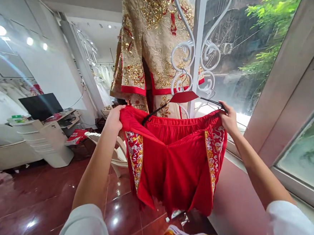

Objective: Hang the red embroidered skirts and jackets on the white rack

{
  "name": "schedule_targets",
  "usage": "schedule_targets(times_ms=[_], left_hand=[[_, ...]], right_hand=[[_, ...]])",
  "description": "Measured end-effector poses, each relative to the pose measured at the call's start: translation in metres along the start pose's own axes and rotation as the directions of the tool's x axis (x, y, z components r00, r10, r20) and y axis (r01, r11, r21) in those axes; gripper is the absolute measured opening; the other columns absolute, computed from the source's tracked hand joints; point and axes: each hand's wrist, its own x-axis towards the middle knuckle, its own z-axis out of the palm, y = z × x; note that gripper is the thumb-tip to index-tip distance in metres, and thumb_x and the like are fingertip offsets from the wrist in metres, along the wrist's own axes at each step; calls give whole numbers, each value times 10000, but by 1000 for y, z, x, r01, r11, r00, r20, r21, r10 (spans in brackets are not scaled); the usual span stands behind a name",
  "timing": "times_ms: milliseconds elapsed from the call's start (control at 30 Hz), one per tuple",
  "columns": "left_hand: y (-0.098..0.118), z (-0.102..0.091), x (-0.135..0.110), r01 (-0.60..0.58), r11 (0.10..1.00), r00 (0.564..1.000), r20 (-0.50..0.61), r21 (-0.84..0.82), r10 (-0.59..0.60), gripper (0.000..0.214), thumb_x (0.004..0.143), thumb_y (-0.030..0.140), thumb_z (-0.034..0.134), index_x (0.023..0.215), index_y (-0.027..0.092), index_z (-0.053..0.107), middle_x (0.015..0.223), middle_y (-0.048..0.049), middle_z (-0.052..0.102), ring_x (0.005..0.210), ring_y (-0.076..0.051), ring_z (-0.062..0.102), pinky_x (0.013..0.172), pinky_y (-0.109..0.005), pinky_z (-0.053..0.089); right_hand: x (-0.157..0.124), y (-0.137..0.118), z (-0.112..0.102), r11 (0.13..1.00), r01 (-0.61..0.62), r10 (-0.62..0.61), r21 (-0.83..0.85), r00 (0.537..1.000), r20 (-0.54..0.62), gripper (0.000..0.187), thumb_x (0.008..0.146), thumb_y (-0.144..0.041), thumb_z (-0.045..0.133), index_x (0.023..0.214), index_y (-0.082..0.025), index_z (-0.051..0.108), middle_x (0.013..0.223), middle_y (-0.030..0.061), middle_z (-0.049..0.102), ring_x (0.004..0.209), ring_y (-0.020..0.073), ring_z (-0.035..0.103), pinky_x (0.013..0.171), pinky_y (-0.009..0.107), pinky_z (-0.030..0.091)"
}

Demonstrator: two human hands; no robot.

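A red skirt (176,166) with embroidered side panels is stretched wide between my hands. My left hand (115,118) is closed on the left end of its waistband, off the hanger's clip. My right hand (229,118) grips the right end of the waistband beside the hanger's right arm. The black hanger (156,112), with a red middle piece, hangs by its hook from a white scrolled metal stand (195,46). Its left clip shows inside the waistband. Behind the skirt hangs a cream and gold embroidered jacket (159,53) with red trim.
Behind the skirt, to the left, stands a cream plastic chair (119,154). Farther left is a white desk (46,143) with a black monitor (41,106). A framed window (272,70) runs along the right. White dresses (2,103) hang at the far left.
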Motion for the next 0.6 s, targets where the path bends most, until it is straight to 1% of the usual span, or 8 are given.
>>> schedule_targets(times_ms=[67,133,200,267,333,467,533,600], left_hand=[[13,15,-10,-70,992,997,-24,-107,68,93,673,260,493,610,194,479,531,12,544,602,-164,603,600,-281,509],[19,33,-28,-234,970,971,-61,-64,230,163,716,291,488,594,192,445,527,25,502,576,-141,571,580,-250,473],[18,50,-50,-418,896,901,-62,148,430,232,765,313,474,575,189,425,531,20,479,576,-135,550,585,-242,443],[9,63,-70,-515,744,827,19,426,562,263,824,315,432,600,182,461,561,-4,509,606,-150,558,615,-256,432],[-3,69,-84,-508,553,817,168,660,551,262,867,286,381,696,165,538,626,-51,577,648,-184,590,641,-284,433],[-22,68,-98,-418,238,888,339,877,311,303,883,199,325,930,93,605,773,-169,657,759,-289,650,662,-351,451],[-20,69,-104,-400,176,892,338,899,301,352,899,203,292,946,67,613,791,-198,657,787,-323,651,667,-386,459],[-11,80,-111,-444,174,852,354,879,387,399,921,250,273,927,64,625,801,-201,650,795,-325,641,676,-407,464]], right_hand=[[-11,-6,-3,1000,-5,5,-13,999,-54,504,722,-189,440,1200,-229,595,1054,74,570,1021,218,535,955,423,405],[-22,-12,-2,1000,0,0,-3,998,-56,498,722,-193,442,1194,-222,599,1067,82,566,1020,217,536,949,412,406],[-32,-17,4,1000,9,-9,13,1000,-29,525,705,-176,433,1205,-208,590,1101,87,576,1050,221,529,972,416,389],[-40,-19,10,999,14,-14,37,1000,3,548,700,-159,417,1225,-196,573,1143,91,582,1082,223,522,995,423,372],[-45,-19,14,998,17,-18,55,1000,20,553,711,-154,405,1240,-190,560,1183,92,580,1107,223,518,1009,424,363],[-47,-17,13,998,36,-37,54,999,15,543,719,-151,402,1241,-186,547,1227,91,570,1136,219,514,1022,414,362],[-44,-16,10,998,31,-33,55,998,48,547,712,-144,396,1237,-187,541,1242,83,567,1154,212,510,1035,405,358],[-42,-16,8,998,15,-21,61,996,90,558,698,-135,389,1233,-186,539,1258,76,562,1178,205,499,1056,397,344]])
